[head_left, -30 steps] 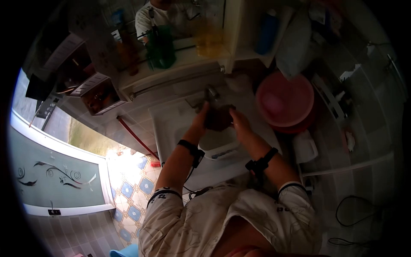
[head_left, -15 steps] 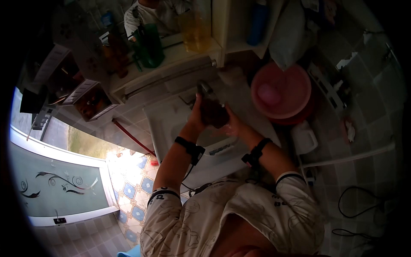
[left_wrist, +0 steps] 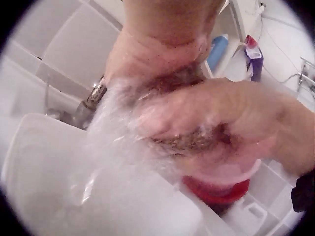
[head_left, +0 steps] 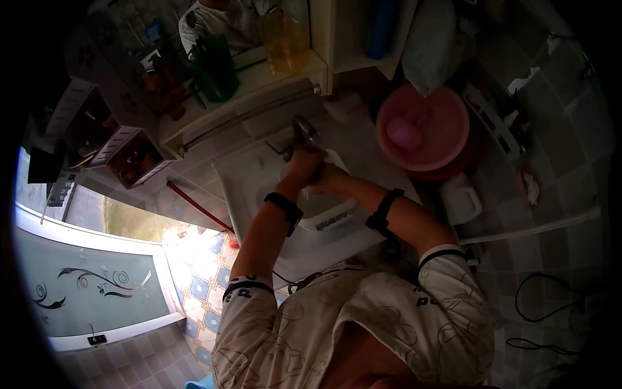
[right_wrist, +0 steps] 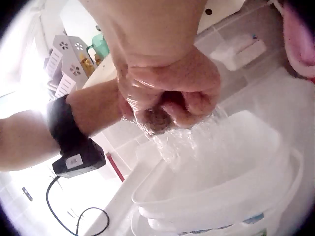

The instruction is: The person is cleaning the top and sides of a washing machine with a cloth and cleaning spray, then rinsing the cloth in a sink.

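Both arms reach forward from pale patterned sleeves (head_left: 249, 295) and come together under the faucet (head_left: 304, 129), above a white tub (head_left: 340, 218) set in the sink (head_left: 246, 185). Left forearm runs nearly straight ahead, leaning slightly inward; right forearm slants in from the side, its elbow bent and held wider. Left hand (head_left: 304, 163) sits farther forward, nearest the faucet; right hand (right_wrist: 172, 81) lies just beside and behind it, the two touching. Grip: both hands closed round a brown wad (left_wrist: 184, 143), rough-textured and wet, squeezed between them. Right fingers curl in tight, a bit of the brown surface bulging out at the bottom of the fist. Left fingers blurred by water and motion; the curl reads over the top of the wad, finer detail unclear. Water (left_wrist: 106, 132) splashes off the hands and falls towards the tub. Black band on each wrist: left band (right_wrist: 64, 123) carries a small camera box with a cable looping below; right band (head_left: 385, 211) partly in shadow. Pink basin (head_left: 459, 129) to the right, well apart from the hands.
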Motion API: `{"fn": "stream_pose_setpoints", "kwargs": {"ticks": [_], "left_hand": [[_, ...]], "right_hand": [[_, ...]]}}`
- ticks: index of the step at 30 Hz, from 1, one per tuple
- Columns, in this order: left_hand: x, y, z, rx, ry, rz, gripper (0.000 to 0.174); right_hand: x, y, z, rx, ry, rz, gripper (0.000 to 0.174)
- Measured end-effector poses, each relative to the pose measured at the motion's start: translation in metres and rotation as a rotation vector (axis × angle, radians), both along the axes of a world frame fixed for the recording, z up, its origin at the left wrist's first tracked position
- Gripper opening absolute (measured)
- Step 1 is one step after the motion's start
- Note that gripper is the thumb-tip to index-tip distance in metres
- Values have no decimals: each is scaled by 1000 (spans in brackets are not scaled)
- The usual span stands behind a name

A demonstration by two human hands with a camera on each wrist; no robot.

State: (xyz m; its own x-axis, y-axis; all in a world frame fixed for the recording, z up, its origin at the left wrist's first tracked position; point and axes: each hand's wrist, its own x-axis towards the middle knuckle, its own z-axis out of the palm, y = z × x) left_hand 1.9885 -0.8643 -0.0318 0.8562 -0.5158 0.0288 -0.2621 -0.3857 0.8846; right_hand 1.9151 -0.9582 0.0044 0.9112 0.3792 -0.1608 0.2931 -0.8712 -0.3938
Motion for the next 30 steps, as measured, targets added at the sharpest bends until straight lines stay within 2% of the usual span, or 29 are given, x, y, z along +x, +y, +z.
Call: {"fn": "stream_pose_setpoints", "kwargs": {"ticks": [1, 2, 3, 4, 5, 6, 7, 8, 10, 11, 12, 13, 14, 15, 16, 17, 18, 19, 20, 21, 22, 23, 24, 25, 27, 28, 30], "left_hand": [[0, -2, -6, 23, 12, 37, 28], [-2, -3, -5, 46, 25, 73, 28], [-1, -5, -2, 191, -70, 83, 28], [-4, -7, -2, 264, -115, 86, 29], [-9, -9, 3, 336, -159, 91, 29], [-24, -12, 28, 310, 4, 246, 29], [-32, -14, 42, 282, 166, 402, 28], [-23, -15, 20, 281, 166, 400, 28], [1, -18, -42, 652, -243, 123, 32], [-8, -19, -25, 649, -244, 122, 32], [-25, -21, 9, 388, 7, 318, 34], [-36, -20, 26, 122, 264, 504, 35], [-31, -12, 22, 120, 261, 503, 35], [-26, 5, 15, 182, -122, 135, 36], [-20, 15, 9, 236, -506, -244, 36], [-21, 17, 17, 234, -508, -241, 36], [-21, 19, 26, -106, 142, -152, 29], [-22, 22, 32, -441, 795, -47, 23], [-14, 27, 26, -440, 793, -49, 23], [-5, 34, 18, -405, 815, -145, 25], [2, 37, 8, -368, 835, -241, 28], [-1, 37, 14, -369, 833, -240, 28], [-2, 39, 21, -256, 767, -198, 27], [-6, 39, 26, -144, 705, -157, 27], [-16, 38, 37, -102, 609, -103, 28], [-19, 38, 40, -58, 517, -51, 28], [-20, 38, 42, -74, 491, -40, 28]], "right_hand": [[-4, -1, -1, 1, 7, 1, 36], [-7, -1, 4, 11, 66, -128, 37], [-9, -1, 9, 22, 120, -258, 37], [-13, 1, 13, 20, 125, -258, 37], [-15, 4, 20, 5, 181, -364, 37], [-18, 6, 23, -12, 238, -473, 37], [-17, 7, 15, -12, 238, -473, 37], [-15, 6, 2, -32, 210, -497, 36], [-17, 5, -12, -54, 184, -522, 34], [-20, 1, -15, -23, 87, -472, 35], [-21, -5, -14, 7, -16, -423, 35], [-22, -11, -13, 7, -16, -423, 35], [-21, -20, -9, -20, -54, -317, 37], [-24, -25, -4, -47, -83, -205, 38], [-25, -29, 1, -47, -83, -205, 38], [-27, -32, 12, 57, 38, -213, 39], [-27, -34, 18, 162, 159, -225, 40], [-24, -39, 10, 162, 159, -225, 40], [-18, -45, -6, 389, 286, -341, 39], [-17, -46, -10, 616, 416, -453, 38], [-17, -48, -15, 616, 415, -453, 38], [-19, -46, -15, 515, 290, -437, 39], [-20, -43, -13, 415, 160, -415, 40], [-21, -41, -13, 415, 160, -416, 40], [-22, -31, -4, 108, 38, -319, 36], [-24, -29, 1, 108, 38, -319, 36], [-26, -26, 7, 152, -52, -304, 32]]}}
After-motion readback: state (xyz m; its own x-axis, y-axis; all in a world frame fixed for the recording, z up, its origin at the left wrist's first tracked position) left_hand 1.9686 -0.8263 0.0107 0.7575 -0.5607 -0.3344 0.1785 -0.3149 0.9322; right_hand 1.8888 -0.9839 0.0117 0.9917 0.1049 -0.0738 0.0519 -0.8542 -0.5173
